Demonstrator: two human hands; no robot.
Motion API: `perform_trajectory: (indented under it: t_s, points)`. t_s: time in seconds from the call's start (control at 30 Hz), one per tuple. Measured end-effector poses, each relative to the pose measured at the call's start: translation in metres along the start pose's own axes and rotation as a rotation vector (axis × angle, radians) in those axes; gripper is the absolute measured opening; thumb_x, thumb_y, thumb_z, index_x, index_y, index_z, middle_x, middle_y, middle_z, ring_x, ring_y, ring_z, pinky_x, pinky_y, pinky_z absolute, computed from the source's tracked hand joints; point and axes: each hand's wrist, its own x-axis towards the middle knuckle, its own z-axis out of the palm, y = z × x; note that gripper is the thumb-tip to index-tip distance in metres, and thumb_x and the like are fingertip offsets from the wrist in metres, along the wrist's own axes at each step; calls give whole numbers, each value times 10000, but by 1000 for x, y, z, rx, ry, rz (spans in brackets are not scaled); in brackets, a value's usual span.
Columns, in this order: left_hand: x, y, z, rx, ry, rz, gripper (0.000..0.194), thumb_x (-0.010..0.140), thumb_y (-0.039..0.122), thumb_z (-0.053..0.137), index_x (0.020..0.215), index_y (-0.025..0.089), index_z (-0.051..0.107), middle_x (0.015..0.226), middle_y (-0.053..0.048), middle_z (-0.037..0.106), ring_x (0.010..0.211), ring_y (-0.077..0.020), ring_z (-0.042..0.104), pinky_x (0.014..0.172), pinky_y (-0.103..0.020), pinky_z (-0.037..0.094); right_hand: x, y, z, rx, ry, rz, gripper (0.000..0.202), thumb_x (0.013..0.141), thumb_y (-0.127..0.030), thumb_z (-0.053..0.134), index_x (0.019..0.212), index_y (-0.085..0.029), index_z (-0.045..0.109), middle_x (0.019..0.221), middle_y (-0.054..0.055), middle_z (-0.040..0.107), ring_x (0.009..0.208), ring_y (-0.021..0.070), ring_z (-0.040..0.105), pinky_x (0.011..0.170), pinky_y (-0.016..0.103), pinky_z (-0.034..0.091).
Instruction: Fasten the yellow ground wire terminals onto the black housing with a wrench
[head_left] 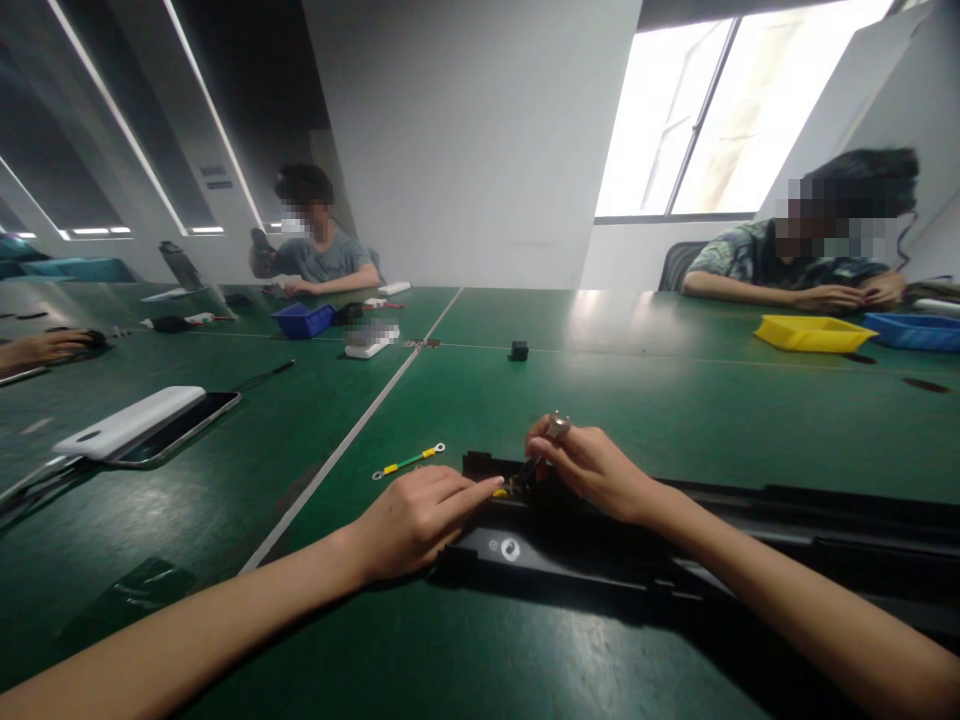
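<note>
A long black housing (pixel 585 565) lies on the green table in front of me and runs off to the right. Over its left end rests my left hand (pixel 420 515), closed around the edge, the index finger reaching to a small yellow piece (pixel 500 492) inside. My right hand (pixel 592 465) is closed above the same end, pinching a small dark tool (pixel 531 466); a forked metal end (pixel 559 424) shows over the fingers. The tool's exact kind is unclear. Beyond my left hand is a short green-and-yellow wire (pixel 409 462) with ring terminals.
A small black block (pixel 519 351) sits farther back. To the left lie a white power bank (pixel 131 420) and a phone (pixel 180 430). Two people sit across the table, near a blue bin (pixel 304 321) and a yellow tray (pixel 814 333). Another person's hand (pixel 56 347) is at far left.
</note>
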Motion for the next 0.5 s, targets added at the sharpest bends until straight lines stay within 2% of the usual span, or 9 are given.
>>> perform_trajectory:
  t_s: [0.5]
  points:
    - [1, 0, 0, 4, 9, 3, 429, 909, 112, 406, 1337, 124, 417, 1034, -129, 641, 898, -214, 602, 760, -367, 525, 0, -3, 0, 40, 1, -7, 314, 961, -420, 354, 866, -162, 508, 678, 15, 590, 535, 114, 533, 543, 228, 407]
